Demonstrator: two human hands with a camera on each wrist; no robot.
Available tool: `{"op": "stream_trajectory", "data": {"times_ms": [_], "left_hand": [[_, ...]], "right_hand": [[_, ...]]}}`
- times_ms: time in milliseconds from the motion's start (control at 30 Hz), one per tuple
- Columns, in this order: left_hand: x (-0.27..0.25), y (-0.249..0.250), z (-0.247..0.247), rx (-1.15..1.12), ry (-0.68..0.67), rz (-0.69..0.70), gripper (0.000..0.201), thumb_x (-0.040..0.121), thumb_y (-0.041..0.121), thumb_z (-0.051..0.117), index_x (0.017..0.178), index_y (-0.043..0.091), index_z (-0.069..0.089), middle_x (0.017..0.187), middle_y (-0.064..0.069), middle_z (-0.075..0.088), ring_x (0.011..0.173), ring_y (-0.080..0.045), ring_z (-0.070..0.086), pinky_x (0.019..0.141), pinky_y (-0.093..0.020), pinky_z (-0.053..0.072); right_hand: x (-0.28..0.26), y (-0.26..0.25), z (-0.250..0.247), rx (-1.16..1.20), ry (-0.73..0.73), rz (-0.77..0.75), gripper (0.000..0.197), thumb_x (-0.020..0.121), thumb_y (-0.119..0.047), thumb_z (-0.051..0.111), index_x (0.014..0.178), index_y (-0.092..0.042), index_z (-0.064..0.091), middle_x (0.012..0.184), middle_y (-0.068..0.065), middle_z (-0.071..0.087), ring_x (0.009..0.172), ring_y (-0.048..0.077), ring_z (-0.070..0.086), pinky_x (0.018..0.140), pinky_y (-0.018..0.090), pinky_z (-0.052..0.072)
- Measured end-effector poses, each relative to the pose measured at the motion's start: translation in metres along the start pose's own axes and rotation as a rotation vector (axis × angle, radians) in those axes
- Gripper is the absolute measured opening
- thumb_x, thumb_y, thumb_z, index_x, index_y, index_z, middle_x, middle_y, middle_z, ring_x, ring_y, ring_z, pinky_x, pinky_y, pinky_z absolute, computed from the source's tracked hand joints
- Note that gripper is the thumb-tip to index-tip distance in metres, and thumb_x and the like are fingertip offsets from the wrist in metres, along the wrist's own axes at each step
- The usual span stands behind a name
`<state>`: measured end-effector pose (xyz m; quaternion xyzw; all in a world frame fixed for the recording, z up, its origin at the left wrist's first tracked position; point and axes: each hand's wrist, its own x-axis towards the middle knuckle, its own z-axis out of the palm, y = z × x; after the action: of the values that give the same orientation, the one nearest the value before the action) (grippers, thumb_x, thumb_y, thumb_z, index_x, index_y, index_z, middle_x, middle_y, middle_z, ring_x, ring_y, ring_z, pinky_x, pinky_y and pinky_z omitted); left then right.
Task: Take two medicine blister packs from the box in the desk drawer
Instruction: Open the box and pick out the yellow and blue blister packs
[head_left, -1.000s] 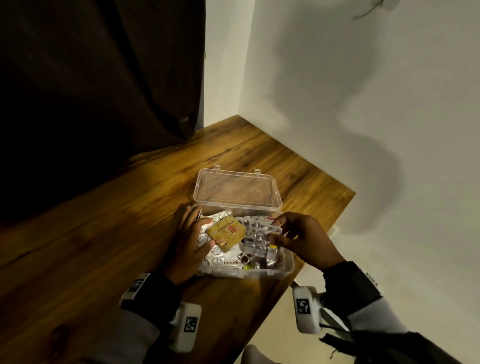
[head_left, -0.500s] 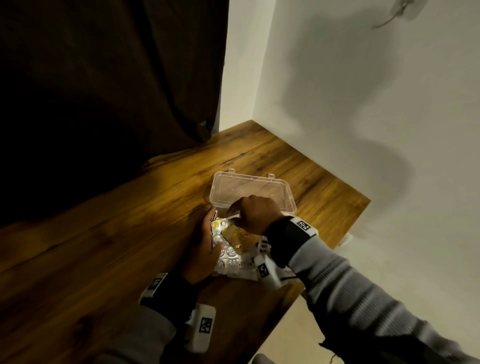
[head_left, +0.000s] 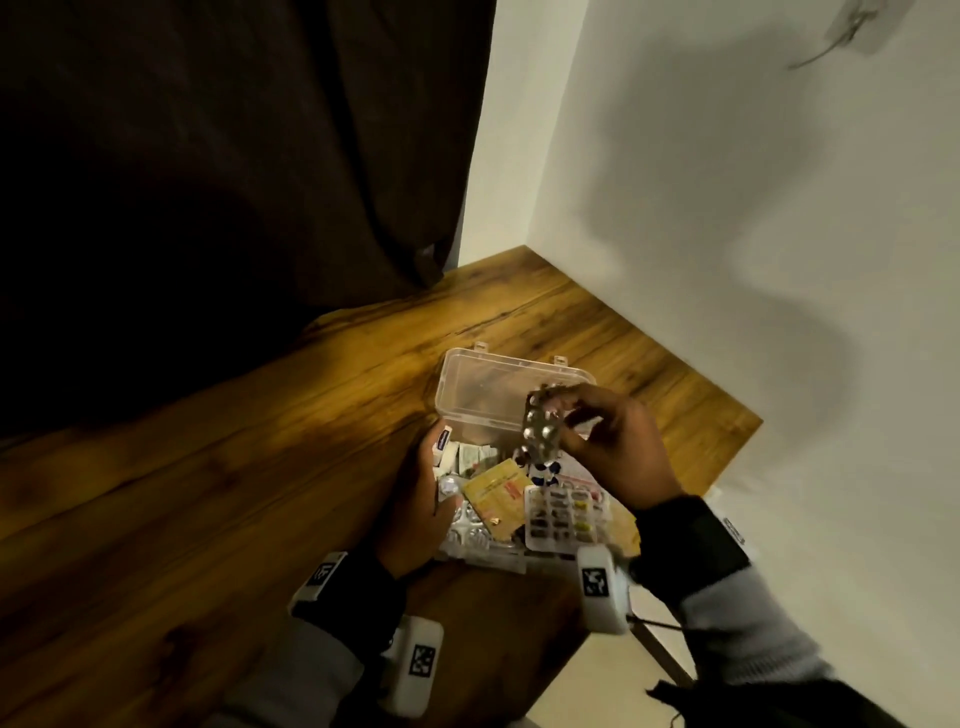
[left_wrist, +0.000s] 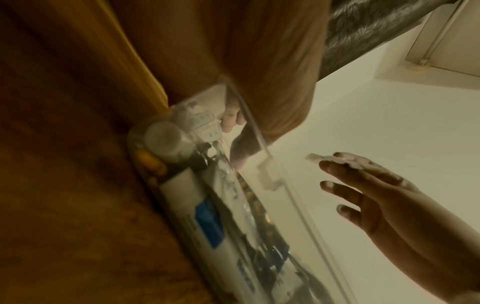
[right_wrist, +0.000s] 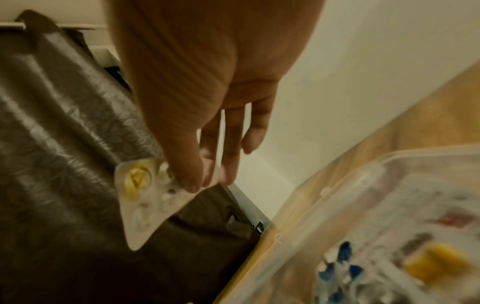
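Note:
A clear plastic box (head_left: 480, 556) stands open on the wooden desk (head_left: 208, 519), its lid (head_left: 498, 395) upright at the back. My right hand (head_left: 563, 415) pinches a silver blister pack (head_left: 543, 434) and holds it above the box; in the right wrist view the thumb (right_wrist: 187, 174) presses on that pack (right_wrist: 145, 197). My left hand (head_left: 421, 493) grips the box's left side, thumb over the rim. Inside lie a gold sachet (head_left: 493, 493), a clear blister pack of coloured pills (head_left: 563, 514) and more silver packs (head_left: 467, 532).
The box sits near the desk's front right corner, close to the edge (head_left: 571, 649). A white wall (head_left: 727, 260) runs along the desk's right side and a dark curtain (head_left: 234, 182) hangs behind. Through the box wall show a small white bottle (left_wrist: 166, 139) and a blue-and-white carton (left_wrist: 202, 216).
My right hand left the clear pill pack in the box, dipped into the box's far left, and has now lifted out a silver blister pack. The left hand stayed on the box.

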<state>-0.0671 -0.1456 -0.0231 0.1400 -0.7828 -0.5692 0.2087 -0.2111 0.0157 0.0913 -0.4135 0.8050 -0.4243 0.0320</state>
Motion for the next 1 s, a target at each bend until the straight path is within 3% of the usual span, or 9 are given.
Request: {"op": "stream_trajectory", "data": {"times_ms": [100,200,333,467,567,667,800,933,1000], "left_hand": [[0.001,-0.004,0.002,0.007,0.012,0.027,0.075,0.078,0.008,0.049,0.146,0.014,0.016,0.155,-0.007,0.021,0.143,-0.016,0.022,0.117,-0.047,0.023],[0.002,-0.013,0.002,-0.003,0.016,0.019,0.076,0.079,0.008,0.051,0.145,0.021,0.017,0.154,-0.008,0.024,0.142,-0.021,0.025,0.115,-0.054,0.027],[0.004,-0.013,0.002,0.024,0.024,0.040,0.074,0.080,0.007,0.050,0.145,0.020,0.018,0.153,-0.009,0.025,0.142,-0.021,0.026,0.113,-0.056,0.028],[0.004,-0.009,0.002,0.039,0.027,0.054,0.070,0.081,0.007,0.048,0.145,0.012,0.019,0.154,-0.010,0.024,0.143,-0.020,0.023,0.115,-0.055,0.025],[0.003,-0.007,0.002,0.029,0.018,0.062,0.069,0.083,0.019,0.048,0.144,0.011,0.020,0.154,-0.010,0.023,0.143,-0.020,0.023,0.115,-0.055,0.024],[0.003,-0.006,0.000,-0.048,0.000,0.047,0.074,0.083,0.037,0.049,0.145,0.012,0.018,0.154,-0.009,0.023,0.142,-0.020,0.024,0.114,-0.056,0.026],[0.001,0.000,-0.001,-0.098,0.003,-0.005,0.072,0.084,0.049,0.047,0.145,0.021,0.020,0.155,-0.005,0.024,0.141,-0.019,0.027,0.113,-0.055,0.029],[0.001,0.003,-0.003,-0.132,0.021,-0.015,0.074,0.084,0.068,0.034,0.144,0.025,0.026,0.153,-0.004,0.029,0.139,-0.017,0.032,0.114,-0.049,0.031],[0.000,0.004,-0.005,-0.116,0.042,0.019,0.076,0.085,0.069,0.030,0.143,0.021,0.028,0.153,-0.006,0.029,0.139,-0.005,0.030,0.116,-0.030,0.029]], "right_hand": [[-0.026,0.014,-0.006,0.234,-0.029,0.011,0.031,0.081,0.008,0.067,0.090,-0.021,0.073,0.099,-0.006,0.075,0.090,0.014,0.069,0.066,0.026,0.054],[-0.041,0.034,-0.007,0.323,-0.020,0.039,0.044,0.083,0.017,0.056,0.092,-0.022,0.072,0.100,-0.003,0.075,0.098,0.019,0.070,0.078,0.037,0.055],[-0.048,0.045,-0.014,0.323,-0.043,0.135,0.054,0.079,0.027,0.040,0.092,-0.012,0.074,0.096,0.004,0.076,0.093,0.028,0.070,0.077,0.029,0.055],[-0.047,0.051,-0.017,0.165,-0.167,0.187,0.049,0.083,0.017,0.044,0.092,-0.021,0.075,0.101,-0.007,0.075,0.102,0.009,0.067,0.087,0.034,0.055],[-0.050,0.050,-0.016,-0.025,-0.239,0.177,0.049,0.084,0.010,0.050,0.087,-0.034,0.071,0.102,-0.018,0.070,0.103,-0.006,0.061,0.087,0.029,0.052],[-0.053,0.046,-0.012,-0.209,-0.155,0.129,0.038,0.082,0.004,0.057,0.087,-0.030,0.072,0.103,-0.013,0.071,0.098,0.002,0.063,0.084,0.030,0.053],[-0.046,0.034,-0.004,-0.290,-0.194,0.086,0.028,0.082,-0.007,0.063,0.090,-0.033,0.070,0.097,-0.015,0.071,0.073,-0.002,0.062,0.064,0.016,0.043],[-0.028,0.009,0.024,-0.264,-0.449,-0.026,0.020,0.080,-0.022,0.070,0.098,-0.030,0.072,0.099,-0.011,0.073,0.080,-0.002,0.061,0.076,0.023,0.048],[-0.016,-0.002,0.048,-0.313,-0.501,-0.082,0.024,0.079,-0.029,0.072,0.104,-0.030,0.071,0.110,-0.009,0.071,0.091,0.000,0.057,0.084,0.026,0.045]]}}
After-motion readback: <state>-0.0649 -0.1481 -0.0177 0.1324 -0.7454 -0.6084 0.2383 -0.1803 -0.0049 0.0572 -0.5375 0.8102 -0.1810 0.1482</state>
